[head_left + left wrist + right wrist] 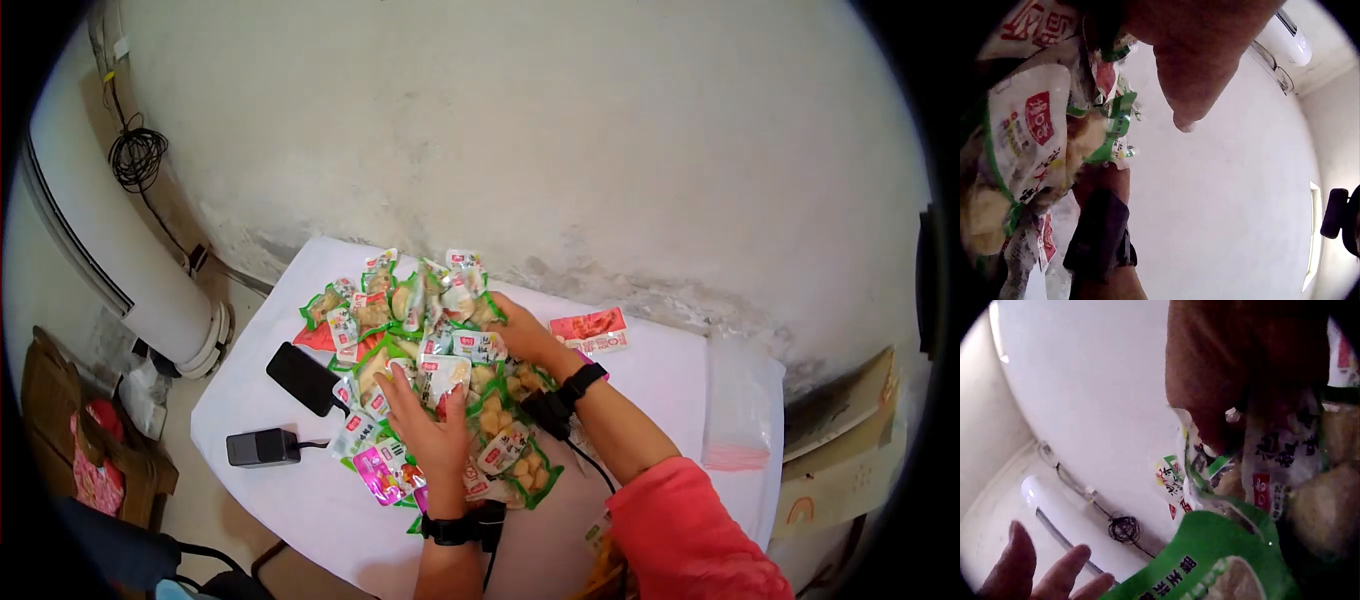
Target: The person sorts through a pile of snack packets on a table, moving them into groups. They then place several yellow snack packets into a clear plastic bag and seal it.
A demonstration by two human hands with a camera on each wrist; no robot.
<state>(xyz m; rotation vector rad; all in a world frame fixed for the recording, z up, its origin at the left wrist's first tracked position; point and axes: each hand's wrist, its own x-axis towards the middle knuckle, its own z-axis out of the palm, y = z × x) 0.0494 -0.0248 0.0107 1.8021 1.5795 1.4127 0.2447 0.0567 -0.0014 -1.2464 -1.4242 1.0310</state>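
Observation:
A heap of small snack packets, white and clear with green edges, is piled on the white-covered table. My left hand is at the heap's near side, fingers straight and apart, thumb up beside a white packet. In the right wrist view the same left hand shows spread fingertips. My right hand reaches round the heap's far right side, its fingertips hidden by packets. In the right wrist view it lies close over a clear packet; I cannot tell whether it grips this. A pink packet lies beside the left wrist.
Left of the heap lie a black phone and a black box with a cable. A red packet is at the back right. Clear plastic bags lie along the table's right end. The wall stands behind.

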